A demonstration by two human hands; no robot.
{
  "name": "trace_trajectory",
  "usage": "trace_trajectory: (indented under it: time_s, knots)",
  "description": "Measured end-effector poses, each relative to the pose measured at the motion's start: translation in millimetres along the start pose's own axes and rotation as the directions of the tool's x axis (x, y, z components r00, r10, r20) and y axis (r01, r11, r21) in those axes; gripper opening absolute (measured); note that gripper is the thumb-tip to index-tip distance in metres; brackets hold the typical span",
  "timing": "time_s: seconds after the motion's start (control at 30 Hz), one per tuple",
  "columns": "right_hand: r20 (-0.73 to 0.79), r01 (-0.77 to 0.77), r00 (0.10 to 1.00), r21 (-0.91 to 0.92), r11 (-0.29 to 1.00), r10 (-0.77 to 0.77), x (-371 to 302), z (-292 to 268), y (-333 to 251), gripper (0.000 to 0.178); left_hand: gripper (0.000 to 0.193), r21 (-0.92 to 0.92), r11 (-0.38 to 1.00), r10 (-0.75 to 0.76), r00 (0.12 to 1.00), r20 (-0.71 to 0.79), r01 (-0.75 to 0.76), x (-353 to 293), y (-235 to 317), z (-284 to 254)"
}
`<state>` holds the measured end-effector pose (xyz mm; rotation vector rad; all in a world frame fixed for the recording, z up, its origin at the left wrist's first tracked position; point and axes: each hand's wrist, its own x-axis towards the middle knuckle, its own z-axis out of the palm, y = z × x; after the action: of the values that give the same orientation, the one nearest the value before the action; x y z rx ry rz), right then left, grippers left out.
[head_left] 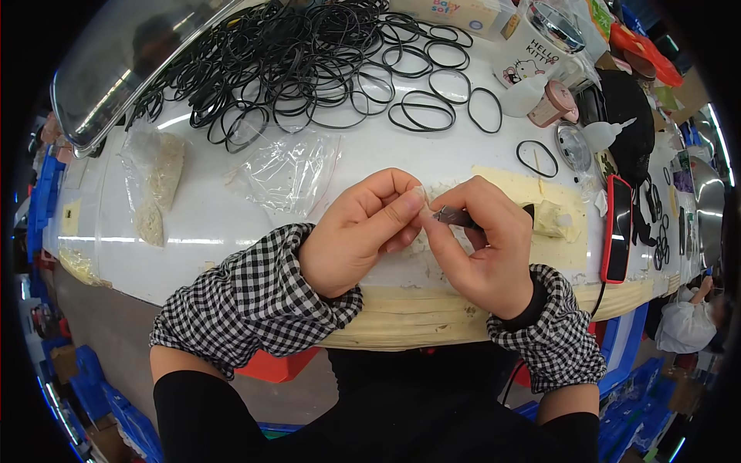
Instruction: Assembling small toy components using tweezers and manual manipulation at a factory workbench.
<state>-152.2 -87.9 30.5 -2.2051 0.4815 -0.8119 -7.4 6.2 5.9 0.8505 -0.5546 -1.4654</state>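
Over the near edge of the table, my two hands meet at the fingertips. My left hand [351, 231] is closed in a pinch on a small whitish piece [419, 195], mostly covered by thumb and forefinger. In my right hand [490, 251] is a small grey metal blade [455, 217], gripped between thumb and fingers, its tip close to the piece. Beyond my left hand lies a flat clear plastic bag [289, 174]. Farther left rests another clear bag [164, 174] holding small beige pieces.
Black rubber rings [293, 69] are heaped at the back, several loose ones to their right. A red-edged phone [617, 228] stands at the right, with a cup [532, 62] and squeeze bottles [606, 133] behind. Yellowish tape [401, 316] covers the table's front edge. A transparent bin [116, 77] is back left.
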Motion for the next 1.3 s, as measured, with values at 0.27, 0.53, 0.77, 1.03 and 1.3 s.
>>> trace_trajectory:
  time_s: [0.27, 0.53, 0.77, 1.03, 1.3]
  knots:
    - [0.038, 0.157, 0.987, -0.365, 0.918, -0.154, 3.4, -13.7, 4.9, 0.037, 0.016, -0.092, 0.995, -0.026, 0.987, 0.162, 0.041, 5.5, 7.5, -9.6]
    - [0.037, 0.152, 0.988, -0.375, 0.914, -0.149, 2.4, -14.0, 5.7, 0.037, 0.017, -0.055, 0.997, -0.045, 0.971, 0.234, 0.059, 6.1, 8.2, -8.5]
    - [0.075, 0.113, 0.993, -0.327, 0.938, -0.093, 2.0, -16.1, 1.7, 0.033, 0.017, -0.051, 0.997, -0.038, 0.964, 0.264, 0.054, 6.4, 8.2, -9.5]
    - [0.055, 0.151, 0.989, -0.382, 0.912, -0.14, 1.2, -14.2, 6.2, 0.039, 0.017, -0.01, 0.998, -0.06, 0.965, 0.255, 0.065, 4.9, 10.4, -8.8]
    - [0.062, 0.166, 0.986, -0.389, 0.906, -0.154, 0.7, -15.4, 7.2, 0.039, 0.017, -0.012, 0.998, -0.06, 0.967, 0.249, 0.065, 5.8, 10.2, -8.9]
